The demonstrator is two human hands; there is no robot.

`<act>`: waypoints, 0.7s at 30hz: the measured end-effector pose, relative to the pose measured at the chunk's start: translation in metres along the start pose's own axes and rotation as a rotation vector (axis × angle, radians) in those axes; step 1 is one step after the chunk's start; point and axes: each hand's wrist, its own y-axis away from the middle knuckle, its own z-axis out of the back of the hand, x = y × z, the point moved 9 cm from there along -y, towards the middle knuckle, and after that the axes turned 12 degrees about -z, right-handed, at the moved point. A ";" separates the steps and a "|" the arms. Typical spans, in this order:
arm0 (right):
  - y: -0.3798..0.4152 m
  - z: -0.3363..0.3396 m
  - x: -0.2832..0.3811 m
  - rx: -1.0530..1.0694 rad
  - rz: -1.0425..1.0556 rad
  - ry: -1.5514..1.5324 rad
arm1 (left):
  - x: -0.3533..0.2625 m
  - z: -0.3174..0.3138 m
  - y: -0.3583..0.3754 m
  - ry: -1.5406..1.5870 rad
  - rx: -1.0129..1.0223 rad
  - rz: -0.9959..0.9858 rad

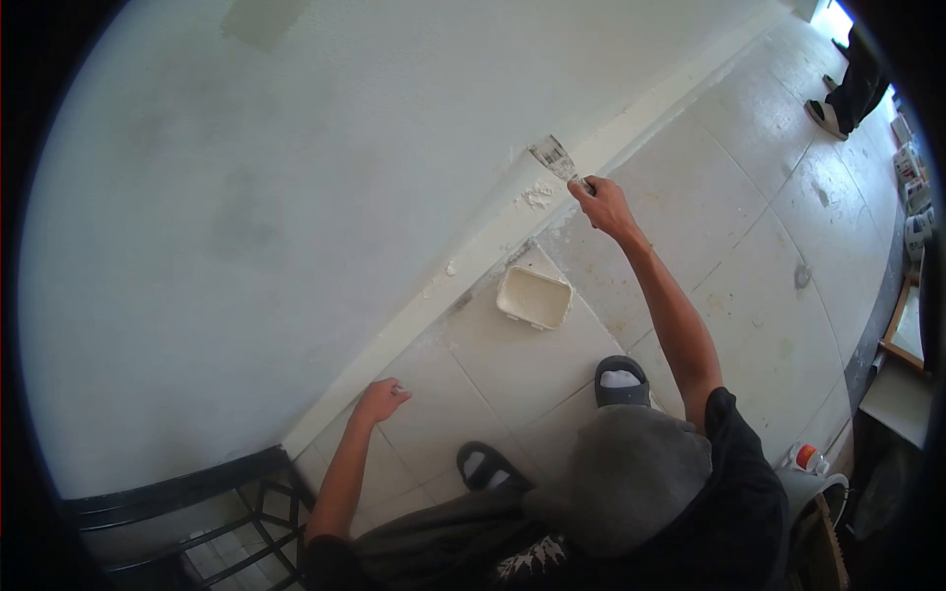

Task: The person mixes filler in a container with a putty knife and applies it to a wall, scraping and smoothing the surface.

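My right hand (604, 207) grips the handle of a putty knife (554, 158). Its broad, putty-smeared blade is against or just in front of the pale wall (296, 197), above the white baseboard (473, 236). Lumps of white putty (537, 196) sit along the baseboard below the blade. My left hand (382, 401) is low by the wall's foot, its fingers curled; a small whitish spot shows at the fingertips, too small to name. Between the hands, a rectangular tub (534, 297) of cream-coloured putty stands on the tiled floor (493, 364).
A black metal railing (187, 483) meets the wall at lower left. Another person's sandalled foot (826, 119) is at upper right. Several containers (916, 192) line the right side. A bucket (823, 488) and a bottle with a red label (810, 458) are at lower right.
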 end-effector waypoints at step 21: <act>-0.007 0.000 0.000 -0.021 -0.008 0.061 | -0.003 0.002 0.005 0.021 -0.021 -0.028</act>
